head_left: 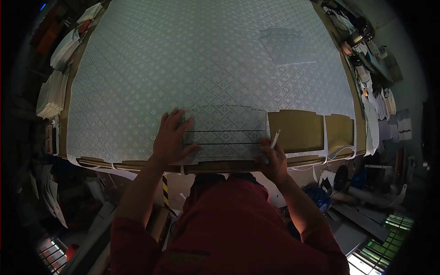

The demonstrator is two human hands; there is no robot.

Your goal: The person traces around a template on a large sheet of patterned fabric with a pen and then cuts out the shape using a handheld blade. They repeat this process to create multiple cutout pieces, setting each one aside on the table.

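My left hand (171,135) lies flat with its fingers spread, pressing on the left end of a patterned fabric piece (223,120) at the table's near edge. Two dark straight lines cross this piece from side to side. At its right end is my right hand (274,158), with the fingers closed round a slim white pen (275,139) that points up and away from me. The fingertips of that hand rest right at the piece's edge. Beneath and beyond spreads a large pale fabric sheet (151,82) with a woven flower and lattice pattern.
Brown board (295,130) shows through cut-out openings right of my right hand. A loose cut fabric piece (288,47) lies farther back. Stacks of folded cloth (51,94) line the left side; papers and a metallic object (362,34) stand along the right.
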